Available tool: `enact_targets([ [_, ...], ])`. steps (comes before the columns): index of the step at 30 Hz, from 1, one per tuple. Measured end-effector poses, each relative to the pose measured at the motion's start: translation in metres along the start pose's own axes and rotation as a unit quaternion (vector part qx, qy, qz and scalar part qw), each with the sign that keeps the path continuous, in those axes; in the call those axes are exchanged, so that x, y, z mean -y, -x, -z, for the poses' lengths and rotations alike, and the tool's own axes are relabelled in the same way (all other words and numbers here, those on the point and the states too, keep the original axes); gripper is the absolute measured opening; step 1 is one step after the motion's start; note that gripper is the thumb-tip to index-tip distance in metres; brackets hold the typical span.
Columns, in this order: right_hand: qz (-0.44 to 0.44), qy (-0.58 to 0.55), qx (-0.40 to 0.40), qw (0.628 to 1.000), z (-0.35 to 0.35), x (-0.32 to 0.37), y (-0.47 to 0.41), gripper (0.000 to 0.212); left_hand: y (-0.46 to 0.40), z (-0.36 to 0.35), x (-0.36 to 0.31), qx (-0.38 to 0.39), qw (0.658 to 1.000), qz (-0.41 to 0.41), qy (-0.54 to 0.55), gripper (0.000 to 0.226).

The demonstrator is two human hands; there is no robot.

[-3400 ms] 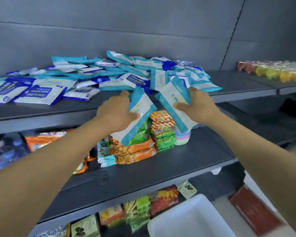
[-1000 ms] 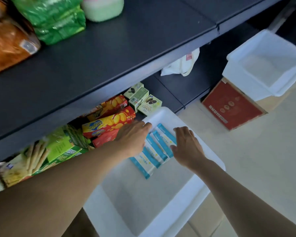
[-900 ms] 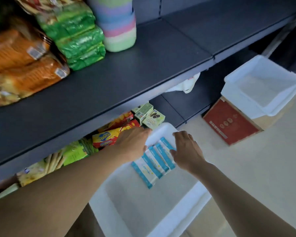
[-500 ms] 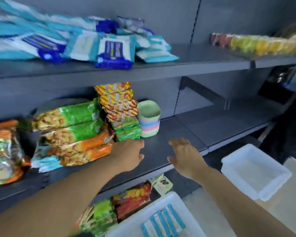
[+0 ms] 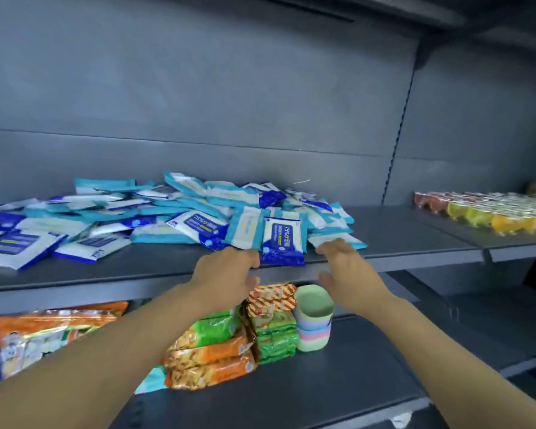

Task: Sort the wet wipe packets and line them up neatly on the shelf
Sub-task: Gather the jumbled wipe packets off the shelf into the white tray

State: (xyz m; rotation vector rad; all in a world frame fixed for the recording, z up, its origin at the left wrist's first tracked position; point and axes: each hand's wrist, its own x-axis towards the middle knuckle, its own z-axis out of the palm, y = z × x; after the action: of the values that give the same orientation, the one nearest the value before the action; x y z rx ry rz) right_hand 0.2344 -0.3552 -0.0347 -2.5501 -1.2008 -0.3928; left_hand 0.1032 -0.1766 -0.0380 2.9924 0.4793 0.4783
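- Left hand (image 5: 229, 270) reaches up at the front edge of the upper shelf (image 5: 415, 239), fingers loosely extended, holding nothing; its fingertips are just beside a dark blue wet wipe packet (image 5: 283, 239) propped at the front of the heap.
- Right hand (image 5: 350, 267) is spread, fingers straight, empty — its fingertips are at a light teal packet (image 5: 338, 238) at the heap's right edge.
- The wet wipe packets (image 5: 155, 218) lie jumbled across the upper shelf, teal and dark blue mixed.
- Below: snack packs (image 5: 211, 357) and stacked pastel cups (image 5: 313, 320) on the lower shelf.
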Motion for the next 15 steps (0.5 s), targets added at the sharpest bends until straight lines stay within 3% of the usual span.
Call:
enact_targets([
  [4,-0.03,0.032,-0.01,0.999,0.007,-0.009,-0.039,0.036,-0.024,0.014,0.021,-0.03,0.999,0.033,0.013,0.026],
  [10,-0.155,-0.01,0.038,0.987,0.004,-0.054,-0.088,0.045,-0.08,0.011,0.039,-0.029,0.995,0.084,0.042,0.044],
  [15,-0.223,-0.04,0.145,0.963,-0.001,-0.068,-0.106,0.077,-0.119,-0.006,0.048,0.018,0.991,0.119,0.052,0.075],
])
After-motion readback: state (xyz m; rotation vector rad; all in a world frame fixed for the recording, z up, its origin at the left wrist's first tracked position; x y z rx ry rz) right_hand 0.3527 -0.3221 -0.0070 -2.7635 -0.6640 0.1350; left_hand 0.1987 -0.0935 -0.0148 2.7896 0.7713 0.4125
